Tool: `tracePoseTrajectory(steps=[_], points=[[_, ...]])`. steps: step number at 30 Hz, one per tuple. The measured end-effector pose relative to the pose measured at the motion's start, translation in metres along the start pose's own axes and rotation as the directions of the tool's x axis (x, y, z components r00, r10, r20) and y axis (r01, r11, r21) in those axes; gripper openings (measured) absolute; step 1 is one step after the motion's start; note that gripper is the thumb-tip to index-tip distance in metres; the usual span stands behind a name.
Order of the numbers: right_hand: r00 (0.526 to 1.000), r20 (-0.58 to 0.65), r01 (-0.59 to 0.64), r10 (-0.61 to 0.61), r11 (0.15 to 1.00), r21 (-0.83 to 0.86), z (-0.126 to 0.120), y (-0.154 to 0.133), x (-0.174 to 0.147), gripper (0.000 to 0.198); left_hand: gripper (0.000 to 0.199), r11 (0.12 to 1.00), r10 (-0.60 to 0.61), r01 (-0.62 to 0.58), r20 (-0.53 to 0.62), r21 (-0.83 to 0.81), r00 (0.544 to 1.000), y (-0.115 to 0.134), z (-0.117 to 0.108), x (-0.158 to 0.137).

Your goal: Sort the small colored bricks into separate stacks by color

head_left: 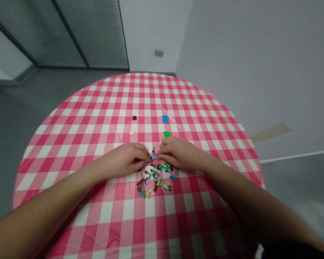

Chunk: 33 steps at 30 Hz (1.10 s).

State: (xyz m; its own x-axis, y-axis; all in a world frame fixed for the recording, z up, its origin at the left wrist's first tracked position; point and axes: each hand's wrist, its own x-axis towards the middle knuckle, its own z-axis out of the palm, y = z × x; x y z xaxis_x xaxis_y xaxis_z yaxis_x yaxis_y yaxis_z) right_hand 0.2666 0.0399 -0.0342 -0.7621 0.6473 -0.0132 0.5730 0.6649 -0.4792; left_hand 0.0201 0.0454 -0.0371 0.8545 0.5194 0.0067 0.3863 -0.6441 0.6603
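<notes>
Between and nearside of fingers (143, 155): loose coloured bricks (156, 169).

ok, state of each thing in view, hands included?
Left hand: fingers curled at the small bricks; grip unclear
Right hand: likewise curled; grip unclear
Small bricks: scattered, loose-looking
Dark brown piece: set apart
Cream piece: set apart
Blue piece: set apart
Green piece: just beyond right hand
Checked tablecloth: spread, creased near side

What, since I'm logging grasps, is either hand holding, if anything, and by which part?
Cannot be told: the left hand and right hand are at the bricks, too small to show a hold.
</notes>
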Motion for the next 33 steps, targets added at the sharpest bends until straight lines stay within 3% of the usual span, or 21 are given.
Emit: tracePoseTrajectory(steps=[6,13,19,24,27,29,33], points=[[0.998,-0.06,-0.023,0.025,0.999,0.039,-0.002,-0.003,0.0,0.017,0.021,0.999,-0.044,0.045,-0.054,0.02,0.998,0.002,0.0,0.002],[0.999,0.028,0.04,-0.041,0.997,0.064,-0.003,-0.006,-0.004,0.01,0.02,0.999,-0.033,0.034,-0.045,0.024,0.998,0.0,0.001,0.002],[0.982,0.117,0.158,-0.151,0.986,-0.061,0.0,-0.018,-0.008,0.014,0.022,0.998,-0.046,0.047,-0.036,0.032,0.998,-0.001,0.0,0.002],[0.982,0.108,0.159,-0.154,0.986,-0.041,0.004,-0.02,-0.007,0.014,0.023,0.998,-0.055,0.056,-0.045,0.027,0.997,-0.001,0.0,0.001],[0.99,0.025,0.136,-0.138,0.99,0.045,0.004,-0.018,-0.006,0.017,0.022,0.999,-0.047,0.047,-0.057,0.009,0.997,0.0,0.0,0.002],[0.991,-0.11,0.084,-0.072,0.99,0.111,0.004,-0.017,-0.005,0.019,0.021,0.999,-0.045,0.044,-0.101,-0.016,0.994,0.001,0.0,0.002],[0.932,-0.342,-0.019,0.118,0.96,0.28,0.009,-0.014,-0.001,0.016,0.018,0.997,-0.073,0.064,-0.259,-0.041,0.963,0.001,0.003,0.002]])
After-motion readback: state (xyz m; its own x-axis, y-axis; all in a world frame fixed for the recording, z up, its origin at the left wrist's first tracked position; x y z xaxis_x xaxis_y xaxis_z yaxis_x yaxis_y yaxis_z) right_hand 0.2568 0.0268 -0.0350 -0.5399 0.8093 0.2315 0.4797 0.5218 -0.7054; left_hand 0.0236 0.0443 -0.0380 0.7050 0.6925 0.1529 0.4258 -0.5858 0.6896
